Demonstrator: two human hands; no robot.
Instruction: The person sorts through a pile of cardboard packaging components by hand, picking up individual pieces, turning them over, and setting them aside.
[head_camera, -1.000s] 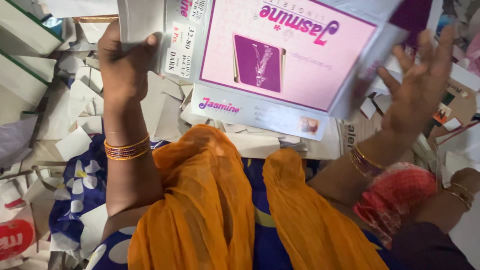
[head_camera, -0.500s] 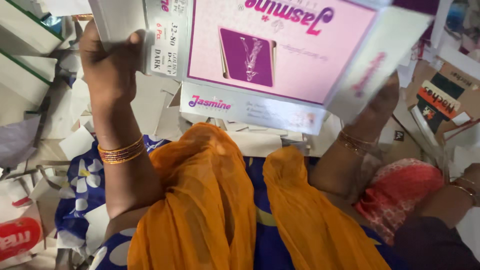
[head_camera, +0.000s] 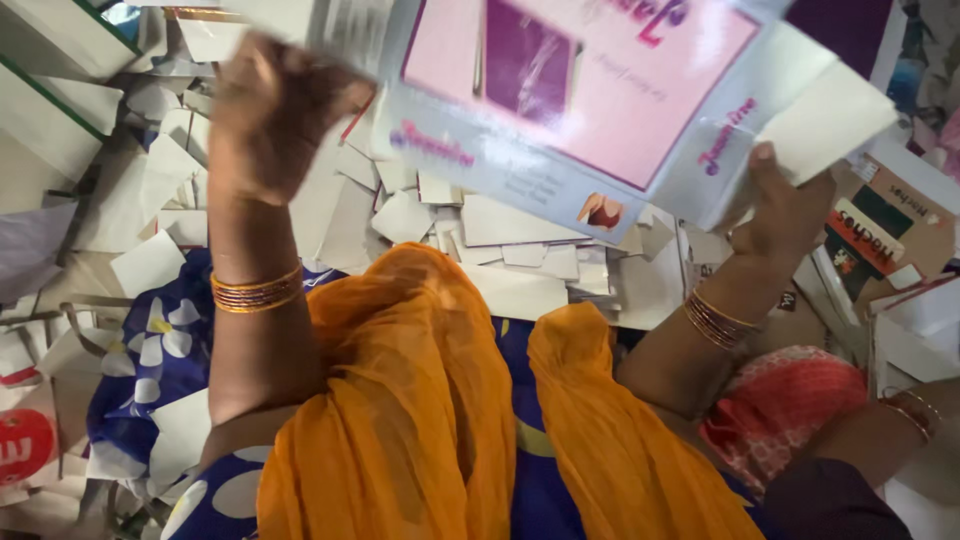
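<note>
I hold a flat pink and white carton (head_camera: 600, 110) with a purple picture panel, raised and tilted above my lap. My left hand (head_camera: 275, 115), blurred by motion, is closed at the carton's left edge. My right hand (head_camera: 785, 210) grips the white side flap at the carton's lower right corner, thumb on the flap. Both wrists wear gold bangles. An orange scarf (head_camera: 420, 400) drapes over my lap on a blue floral dress (head_camera: 160, 350).
Several flat white cardboard pieces (head_camera: 510, 250) lie heaped on the floor beyond my knees. More folded cartons (head_camera: 50, 110) are stacked at the far left. Another person's bangled arm (head_camera: 890, 420) and red patterned cloth (head_camera: 790, 410) are at the lower right.
The carton has risen and turned, its right end dropping. My right hand went from open fingers to gripping the carton's flap. My left hand shifted right along the carton's left edge.
</note>
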